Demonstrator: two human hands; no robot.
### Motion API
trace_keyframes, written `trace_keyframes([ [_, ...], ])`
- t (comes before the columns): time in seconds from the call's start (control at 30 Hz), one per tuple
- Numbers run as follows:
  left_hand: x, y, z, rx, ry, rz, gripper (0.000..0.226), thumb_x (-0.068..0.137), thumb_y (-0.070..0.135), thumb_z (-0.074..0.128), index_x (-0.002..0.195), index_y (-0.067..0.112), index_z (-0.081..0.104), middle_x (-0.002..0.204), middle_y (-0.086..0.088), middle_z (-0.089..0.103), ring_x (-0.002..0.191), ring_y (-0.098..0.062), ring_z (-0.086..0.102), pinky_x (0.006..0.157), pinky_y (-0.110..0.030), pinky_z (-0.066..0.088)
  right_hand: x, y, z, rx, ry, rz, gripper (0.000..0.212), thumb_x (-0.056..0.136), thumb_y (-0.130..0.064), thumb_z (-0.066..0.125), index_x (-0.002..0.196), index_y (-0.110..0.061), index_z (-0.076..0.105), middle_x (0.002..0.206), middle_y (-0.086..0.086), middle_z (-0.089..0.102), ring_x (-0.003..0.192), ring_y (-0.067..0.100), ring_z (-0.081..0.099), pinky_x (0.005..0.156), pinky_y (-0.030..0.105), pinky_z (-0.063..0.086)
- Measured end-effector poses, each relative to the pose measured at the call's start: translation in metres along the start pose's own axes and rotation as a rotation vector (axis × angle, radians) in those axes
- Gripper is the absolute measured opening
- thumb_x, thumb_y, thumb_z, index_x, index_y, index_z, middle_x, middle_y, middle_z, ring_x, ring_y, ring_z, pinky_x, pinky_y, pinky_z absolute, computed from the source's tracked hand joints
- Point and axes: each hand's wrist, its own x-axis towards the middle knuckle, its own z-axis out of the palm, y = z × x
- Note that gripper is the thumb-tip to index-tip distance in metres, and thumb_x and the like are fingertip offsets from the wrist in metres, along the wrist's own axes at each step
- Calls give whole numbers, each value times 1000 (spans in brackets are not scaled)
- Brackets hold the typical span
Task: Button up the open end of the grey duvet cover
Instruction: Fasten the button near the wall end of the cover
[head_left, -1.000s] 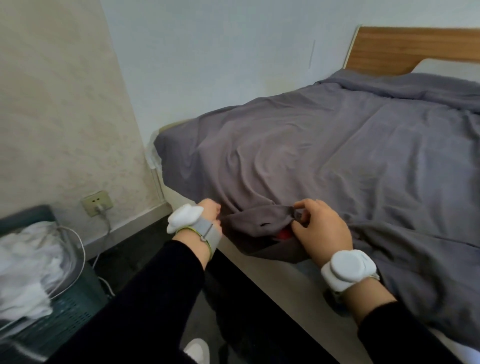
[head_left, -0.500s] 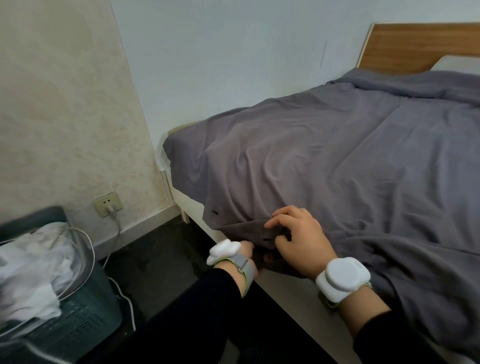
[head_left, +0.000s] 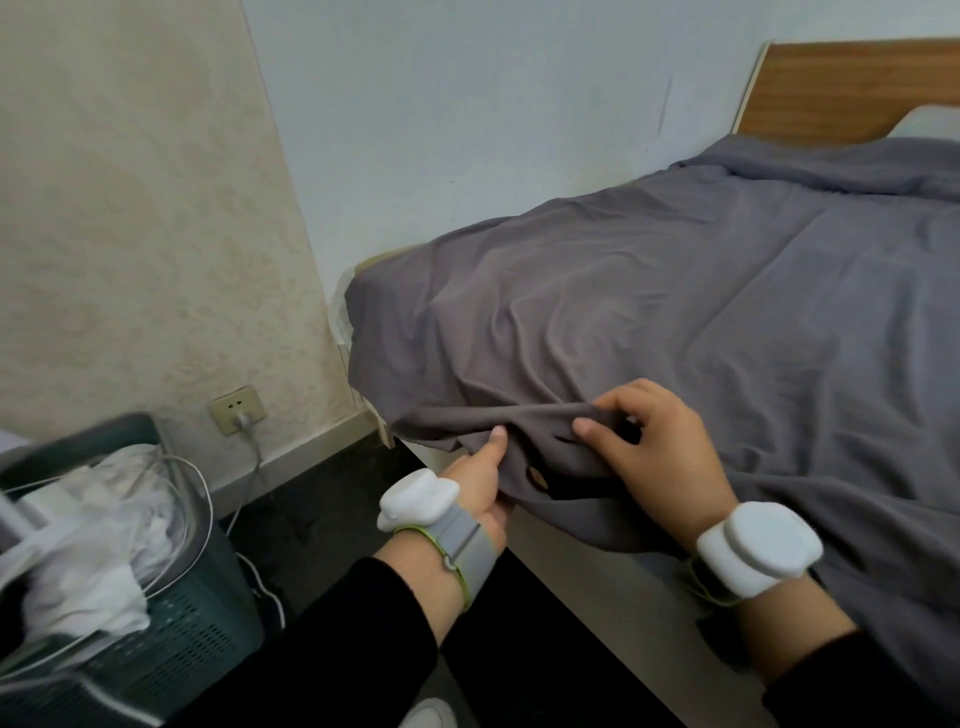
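Head view: left hand (head_left: 480, 480) and right hand (head_left: 660, 457), fingers pinching the duvet cover (head_left: 675, 312) hem beside a button (head_left: 535, 475).

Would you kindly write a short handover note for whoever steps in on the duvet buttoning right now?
Left hand: grip shut on the grey duvet cover hem at the foot of the bed, thumb on top.
Right hand: pinching the same hem just to the right, beside a buttonhole.
A brown button shows between the hands, unfastened.
Done: hem gathered and lifted.
Left: push this button through its hole, then check along the hem; how many others are fastened cannot be seen.
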Motion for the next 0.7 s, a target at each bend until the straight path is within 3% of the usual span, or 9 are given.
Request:
trace_keyframes([
  [0.07, -9, 7, 2, 14, -7, 39, 25, 95, 14, 49, 118, 7, 54, 125, -16, 60, 99, -22, 58, 86, -32, 46, 3, -3, -7, 54, 56, 12, 10, 83, -31, 64, 75, -28, 58, 73, -10, 61, 77, 5, 54, 69, 7, 36],
  [0.13, -16, 13, 3, 42, -6, 85, 23, 95, 15, 49, 115, 6, 55, 119, -17, 60, 94, -22, 59, 78, -31, 51, 5, -6, -9, 174, 83, 58, 11, 86, -29, 60, 77, -26, 55, 72, -8, 64, 71, 0, 57, 64, 6, 39],
  [0.23, -25, 18, 7, 93, -19, 111, 23, 96, 18, 46, 112, 4, 56, 111, -18, 61, 85, -22, 62, 60, -29, 57, 6, -11, -6, 316, 38, 125, 7, 88, -24, 59, 81, -23, 57, 75, -1, 70, 74, 11, 65, 71, 22, 48],
  [0.33, -31, 21, 10, 110, -12, 93, 18, 98, 21, 42, 105, 9, 53, 118, -20, 60, 98, -28, 59, 77, -38, 50, 3, -16, -1, 369, -28, 134, 4, 88, -22, 59, 86, -23, 63, 77, -2, 73, 76, 13, 68, 76, 35, 53],
  [0.53, -33, 21, 12, 113, -40, 41, 41, 97, 29, 42, 128, 2, 49, 124, -21, 61, 106, -32, 62, 86, -42, 51, -3, -23, -1, 506, -186, 162, 21, 73, -29, 75, 92, -26, 68, 85, -5, 77, 82, 10, 72, 78, 33, 57],
  [0.7, -38, 15, 11, 151, -208, 60, 36, 84, -2, 60, 119, -6, 54, 115, -21, 66, 87, -20, 67, 76, -26, 58, -1, -18, -3, 457, -122, 164, 8, 75, -16, 74, 81, -20, 70, 76, 1, 75, 70, 8, 67, 68, 26, 55],
])
